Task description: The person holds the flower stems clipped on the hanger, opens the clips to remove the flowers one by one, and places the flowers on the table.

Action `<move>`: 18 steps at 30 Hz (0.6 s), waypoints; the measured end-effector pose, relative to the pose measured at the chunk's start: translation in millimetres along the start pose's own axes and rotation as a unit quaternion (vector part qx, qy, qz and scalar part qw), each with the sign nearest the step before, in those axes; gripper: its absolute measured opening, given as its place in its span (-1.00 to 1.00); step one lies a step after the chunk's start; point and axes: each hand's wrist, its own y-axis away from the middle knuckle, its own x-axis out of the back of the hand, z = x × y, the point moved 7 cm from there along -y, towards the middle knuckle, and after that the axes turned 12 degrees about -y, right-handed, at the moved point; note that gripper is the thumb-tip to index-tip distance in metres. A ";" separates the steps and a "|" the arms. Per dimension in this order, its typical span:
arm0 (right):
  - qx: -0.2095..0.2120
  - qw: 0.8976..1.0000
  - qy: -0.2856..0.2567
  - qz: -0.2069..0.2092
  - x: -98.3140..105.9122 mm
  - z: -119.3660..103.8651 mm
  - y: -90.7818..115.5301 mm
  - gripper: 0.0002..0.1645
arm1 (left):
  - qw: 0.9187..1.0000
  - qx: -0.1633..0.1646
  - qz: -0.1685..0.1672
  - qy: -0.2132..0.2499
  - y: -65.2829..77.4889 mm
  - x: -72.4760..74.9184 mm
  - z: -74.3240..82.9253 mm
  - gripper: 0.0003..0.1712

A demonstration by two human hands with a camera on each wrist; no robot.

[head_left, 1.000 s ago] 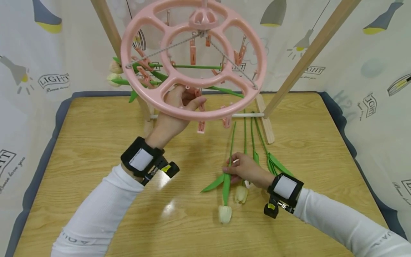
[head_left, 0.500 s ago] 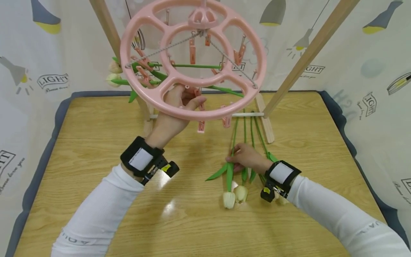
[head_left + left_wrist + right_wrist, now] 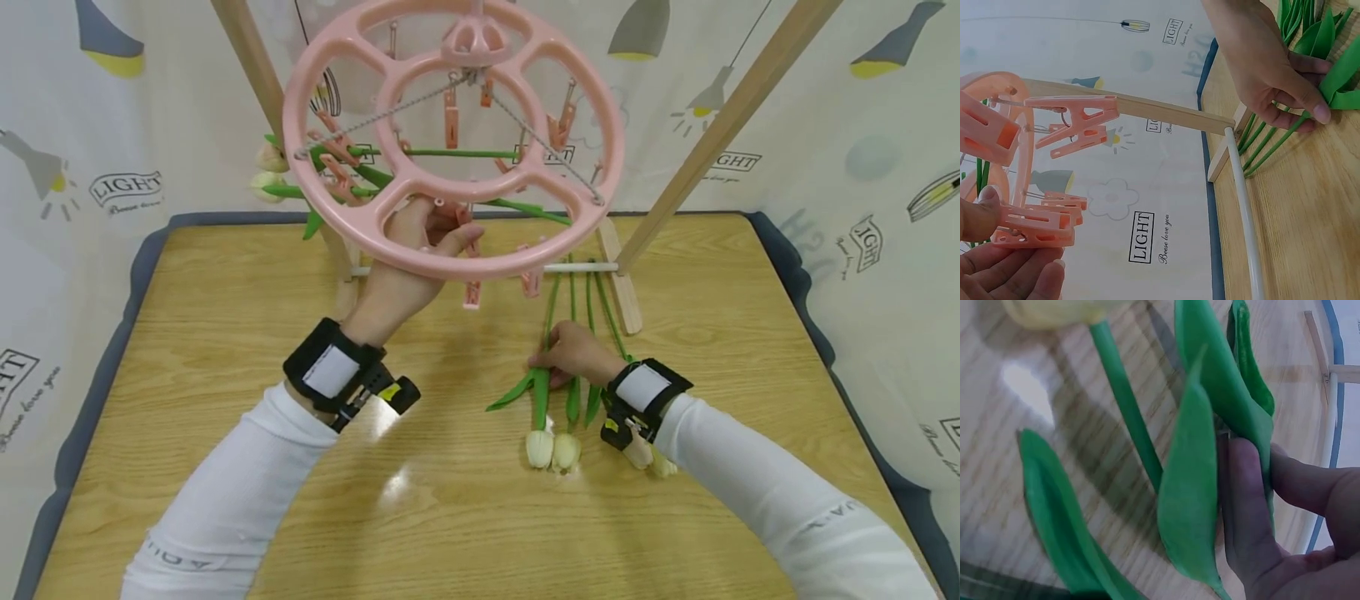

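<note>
Clothespin (image 3: 1047,237) is pinched by my left hand (image 3: 1007,272), I judge from afar for steadiness; my right hand (image 3: 577,354) pinches one tulip (image 3: 542,400) at its leafy part, perhaps for balance.

From my station the head view comes through bright and even, the light apparently from above: white glare spots the wooden table (image 3: 300,517) a little left of centre, and a softer gloss runs along the pink ring (image 3: 491,265). I see only faint, soft-edged shadows on the wood. My left wrist feed looks dimmer and greyer. The right wrist feed is dim too, coolly tinted, with a white glare patch and a broad shadow beside a green stem (image 3: 1124,403).
</note>
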 end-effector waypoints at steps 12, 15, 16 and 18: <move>0.024 0.999 0.033 0.000 -1.1 -2.3 -4.6 -0.62 | 0.996 0.001 -0.013 0.087 6.8 -14.4 -2.0 -0.70; 0.029 0.999 0.037 0.002 -0.7 -2.6 -4.7 -0.58 | 0.996 -0.013 -0.010 0.090 7.9 -16.1 0.1 -0.71; 0.030 0.999 0.040 0.003 -0.6 -2.6 -4.9 -0.57 | 0.996 -0.014 -0.009 0.089 8.2 -16.3 0.1 -0.72; 0.032 0.998 0.049 0.004 -0.3 -3.6 -5.0 -0.56 | 0.996 -0.010 -0.008 0.092 8.5 -15.8 -0.2 -0.71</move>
